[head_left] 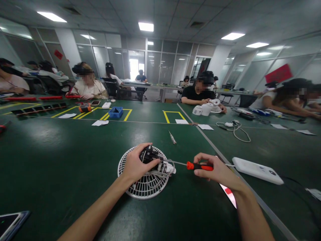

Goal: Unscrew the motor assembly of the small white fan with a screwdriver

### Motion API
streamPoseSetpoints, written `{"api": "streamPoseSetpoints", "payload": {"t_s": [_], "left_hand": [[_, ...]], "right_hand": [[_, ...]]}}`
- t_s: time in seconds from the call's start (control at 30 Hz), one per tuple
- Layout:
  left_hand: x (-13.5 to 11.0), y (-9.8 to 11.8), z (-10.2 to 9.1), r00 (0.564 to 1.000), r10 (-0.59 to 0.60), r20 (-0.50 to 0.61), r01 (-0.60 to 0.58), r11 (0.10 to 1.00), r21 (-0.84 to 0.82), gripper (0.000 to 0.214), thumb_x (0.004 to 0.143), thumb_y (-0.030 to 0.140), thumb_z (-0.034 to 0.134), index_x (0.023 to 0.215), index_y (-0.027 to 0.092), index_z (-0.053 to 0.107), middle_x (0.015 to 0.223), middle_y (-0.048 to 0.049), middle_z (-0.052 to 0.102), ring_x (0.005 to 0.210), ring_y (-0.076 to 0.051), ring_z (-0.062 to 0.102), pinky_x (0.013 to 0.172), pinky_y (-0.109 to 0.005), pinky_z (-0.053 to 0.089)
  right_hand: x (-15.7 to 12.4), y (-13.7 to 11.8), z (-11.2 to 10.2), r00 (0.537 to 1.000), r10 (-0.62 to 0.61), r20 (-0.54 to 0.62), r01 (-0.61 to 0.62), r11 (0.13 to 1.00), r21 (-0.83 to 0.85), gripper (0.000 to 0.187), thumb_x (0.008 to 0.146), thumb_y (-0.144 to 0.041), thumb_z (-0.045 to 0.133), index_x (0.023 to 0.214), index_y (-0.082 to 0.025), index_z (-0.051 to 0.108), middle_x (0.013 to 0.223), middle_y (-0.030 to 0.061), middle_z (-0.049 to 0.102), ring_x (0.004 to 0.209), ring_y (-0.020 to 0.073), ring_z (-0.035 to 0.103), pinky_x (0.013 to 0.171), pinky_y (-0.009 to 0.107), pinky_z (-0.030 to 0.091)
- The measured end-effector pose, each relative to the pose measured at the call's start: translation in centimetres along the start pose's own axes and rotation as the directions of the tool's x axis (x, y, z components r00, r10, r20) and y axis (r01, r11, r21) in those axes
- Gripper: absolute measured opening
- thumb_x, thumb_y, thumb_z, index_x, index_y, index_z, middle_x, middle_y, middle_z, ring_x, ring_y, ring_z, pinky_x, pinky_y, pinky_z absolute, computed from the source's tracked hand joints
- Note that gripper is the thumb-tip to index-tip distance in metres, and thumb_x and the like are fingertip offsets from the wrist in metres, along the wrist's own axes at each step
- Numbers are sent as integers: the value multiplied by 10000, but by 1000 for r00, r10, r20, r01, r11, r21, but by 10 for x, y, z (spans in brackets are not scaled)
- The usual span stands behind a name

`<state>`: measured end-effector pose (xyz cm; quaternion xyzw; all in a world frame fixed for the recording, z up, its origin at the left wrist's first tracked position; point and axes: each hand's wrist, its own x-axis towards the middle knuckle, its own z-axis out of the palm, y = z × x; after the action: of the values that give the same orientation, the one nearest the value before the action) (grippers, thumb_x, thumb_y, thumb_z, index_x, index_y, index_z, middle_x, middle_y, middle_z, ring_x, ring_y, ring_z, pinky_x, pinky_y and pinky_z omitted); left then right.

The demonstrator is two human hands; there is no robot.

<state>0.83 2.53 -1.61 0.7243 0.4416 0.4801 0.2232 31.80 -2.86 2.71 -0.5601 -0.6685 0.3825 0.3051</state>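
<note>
A round white fan grille (145, 185) lies flat on the green table in front of me. On its centre sits a black motor unit (148, 155), and my left hand (136, 165) is wrapped round it. My right hand (217, 170) is closed on the red handle of a screwdriver (199, 166). The screwdriver's metal shaft points left, with its tip at the white part beside the motor.
A second small screwdriver (172, 138) lies further back on the table. A white power bank (257, 170) with a cable lies to the right, a phone (10, 223) at the near left. A blue tray (115, 112) and several seated people are at the far side.
</note>
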Motion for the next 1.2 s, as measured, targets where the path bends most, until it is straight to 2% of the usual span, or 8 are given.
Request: {"api": "streamPoseSetpoints", "payload": {"t_s": [0.1,0.27,0.43,0.57,0.8,0.9,1.0,1.2], "left_hand": [[-1,0,1,1000,-9,-1,9,1000,-12,566,735,474,839,1218,234,668,1188,-79,732,1080,-275,699,1027,-489,536],[-3,0,2,1000,18,-15,-18,1000,7,553,758,474,821,1225,228,658,1196,-81,726,1100,-274,693,1032,-468,534],[-5,-2,3,998,53,-35,-52,998,40,653,774,449,816,1348,252,574,1293,-78,685,1166,-267,662,1062,-472,514],[-5,-6,4,991,128,-45,-126,991,45,688,799,400,806,1417,311,516,1345,-55,657,1220,-252,634,1088,-477,497],[-4,-6,6,988,149,-45,-147,988,55,573,804,380,805,1323,281,585,1228,-51,691,1108,-234,664,1009,-453,543],[-5,-6,6,987,153,-51,-150,987,56,573,804,381,802,1323,274,584,1236,-55,691,1114,-236,666,1016,-456,542],[-5,-6,6,987,153,-54,-150,987,58,570,805,381,799,1322,271,584,1247,-59,690,1126,-239,664,1021,-460,540],[-4,-6,5,988,146,-59,-143,988,51,562,807,366,797,1318,273,582,1258,-58,686,1142,-237,658,1037,-466,530]], "right_hand": [[2,1,2,999,11,-33,-9,998,65,433,847,-566,707,1081,-202,697,871,63,730,714,190,671,583,298,532],[1,5,1,999,31,-17,-30,998,63,519,862,-588,681,1234,-229,637,887,49,707,555,127,580,393,216,375],[-5,3,-1,1000,6,15,-9,986,167,777,683,-418,882,1349,-300,500,1018,16,647,625,152,635,444,256,488],[-4,2,1,998,62,-31,-53,967,248,799,768,-472,817,1434,-272,422,878,14,674,741,217,696,585,312,549],[0,7,3,991,111,76,-121,981,148,480,905,-623,597,1106,-191,654,834,76,730,564,133,578,442,230,343],[-1,7,3,996,61,71,-69,992,110,460,788,-585,763,1050,-225,648,931,52,721,577,120,564,449,231,374],[-3,8,3,998,60,32,-63,995,75,490,665,-493,889,979,-247,605,800,-7,670,589,138,573,473,243,425],[4,13,2,1000,18,22,-20,998,62,375,790,-558,774,895,-205,700,792,26,668,708,164,606,626,288,485]]}}
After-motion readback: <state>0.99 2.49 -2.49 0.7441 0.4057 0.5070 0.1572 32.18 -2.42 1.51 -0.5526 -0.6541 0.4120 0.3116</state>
